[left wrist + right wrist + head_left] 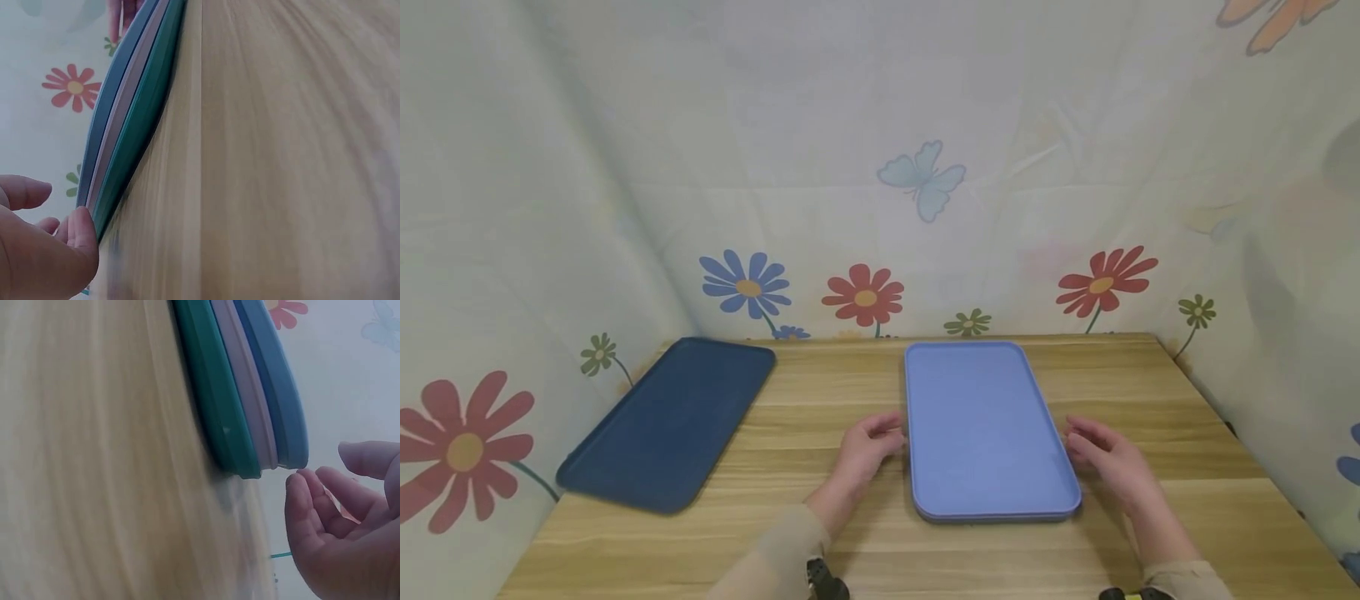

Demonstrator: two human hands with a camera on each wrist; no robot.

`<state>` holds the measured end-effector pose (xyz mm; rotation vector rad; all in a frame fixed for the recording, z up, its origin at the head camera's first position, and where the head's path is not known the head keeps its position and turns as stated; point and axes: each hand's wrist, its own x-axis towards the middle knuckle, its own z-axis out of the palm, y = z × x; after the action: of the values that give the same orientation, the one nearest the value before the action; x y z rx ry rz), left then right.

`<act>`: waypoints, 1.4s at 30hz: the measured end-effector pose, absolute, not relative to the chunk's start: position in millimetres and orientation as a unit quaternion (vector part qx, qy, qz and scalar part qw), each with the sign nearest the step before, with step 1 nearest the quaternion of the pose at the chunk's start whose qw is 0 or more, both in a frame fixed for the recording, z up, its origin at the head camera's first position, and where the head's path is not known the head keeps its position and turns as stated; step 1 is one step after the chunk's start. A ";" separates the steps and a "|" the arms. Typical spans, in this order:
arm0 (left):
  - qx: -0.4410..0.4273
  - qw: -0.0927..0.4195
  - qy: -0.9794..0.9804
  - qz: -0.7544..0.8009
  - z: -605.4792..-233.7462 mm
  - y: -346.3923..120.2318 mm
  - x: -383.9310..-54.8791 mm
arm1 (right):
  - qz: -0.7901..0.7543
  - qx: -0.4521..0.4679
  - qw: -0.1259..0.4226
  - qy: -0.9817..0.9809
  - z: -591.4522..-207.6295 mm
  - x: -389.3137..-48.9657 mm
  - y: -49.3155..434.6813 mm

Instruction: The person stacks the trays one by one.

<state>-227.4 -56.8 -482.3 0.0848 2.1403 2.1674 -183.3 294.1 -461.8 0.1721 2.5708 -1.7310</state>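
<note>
A stack of trays lies on the wooden table, its long sides running away from me. On top is a periwinkle-blue tray [985, 425]; the wrist views show a pale lilac tray [245, 381] under it and a green tray [219, 406] at the bottom. Beside the stack's left edge is my left hand [867, 450], fingers loosely bent; whether its fingertips touch the trays I cannot tell. My right hand [1108, 462] is beside the right edge, fingers relaxed and holding nothing.
A dark blue tray [677, 425] lies at an angle on the left of the table [820, 383]. Behind the table and along both sides hangs a pale curtain [820, 125] printed with flowers and butterflies.
</note>
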 end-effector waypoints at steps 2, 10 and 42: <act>0.029 0.047 0.698 0.714 -482.7 -59.5 -227.4 | -0.553 0.055 0.014 0.831 -460.1 -182.9 293.8; 0.036 0.043 0.695 0.717 -479.1 -70.2 -225.3 | -0.548 0.047 0.005 0.835 -456.3 -181.1 292.4; -0.050 0.001 0.705 0.708 -466.3 -171.4 -219.6 | -0.575 -0.038 -0.030 0.817 -447.2 -181.1 244.0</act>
<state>-219.6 -171.4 -466.3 -0.1567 2.2130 2.2220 -181.1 244.0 -447.2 -0.1220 2.6169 -1.8407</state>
